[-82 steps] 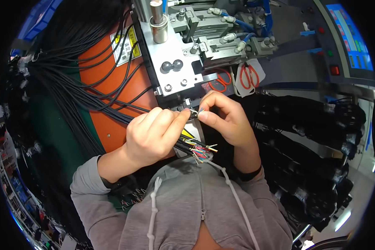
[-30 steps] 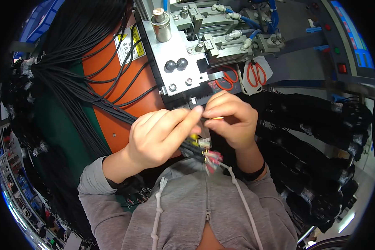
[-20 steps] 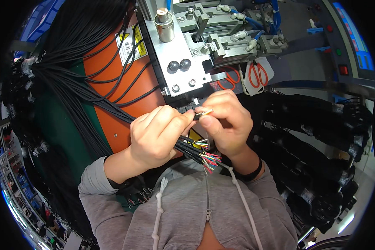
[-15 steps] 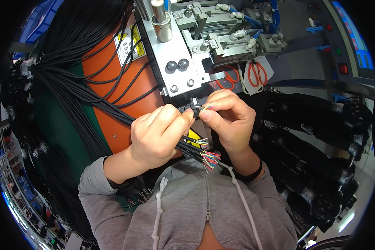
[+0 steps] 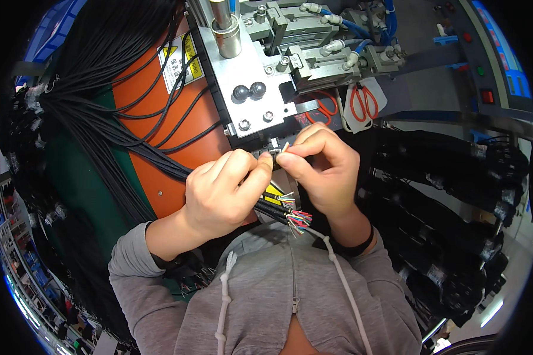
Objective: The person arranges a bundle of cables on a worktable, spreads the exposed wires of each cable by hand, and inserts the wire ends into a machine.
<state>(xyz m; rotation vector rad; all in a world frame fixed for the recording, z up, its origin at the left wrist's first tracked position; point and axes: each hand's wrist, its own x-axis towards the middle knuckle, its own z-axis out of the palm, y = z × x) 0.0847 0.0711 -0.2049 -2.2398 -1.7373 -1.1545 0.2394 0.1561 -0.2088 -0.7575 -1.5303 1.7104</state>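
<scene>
Below the front edge of a metal clamping machine (image 5: 234, 71), my two hands meet fingertip to fingertip. My left hand (image 5: 228, 186) is closed, its thumb and forefinger pinching what looks like the end of a black cable, mostly hidden by the fingers. Thin wires (image 5: 286, 147) poke up from the pinched thumb and forefinger of my right hand (image 5: 323, 163). Just beyond the fingertips is a small metal piece (image 5: 274, 144) on the machine. Under my left hand runs a bundle of black cables (image 5: 166, 163), ending in bare coloured wire ends (image 5: 298, 220) near my chest.
An orange panel (image 5: 160, 192) with a warning label (image 5: 182, 62) lies at the left, crossed by loose black cables. Red-handled scissors (image 5: 363, 103) rest behind my right hand. Thick black cable bundles (image 5: 450, 177) hang on the right. Blue air tubes (image 5: 361, 35) feed the machine.
My right fingertips have shifted slightly left, closer to the left ones. The coloured wires at the right fingertips are now mostly covered, with a pale short end pointing up.
</scene>
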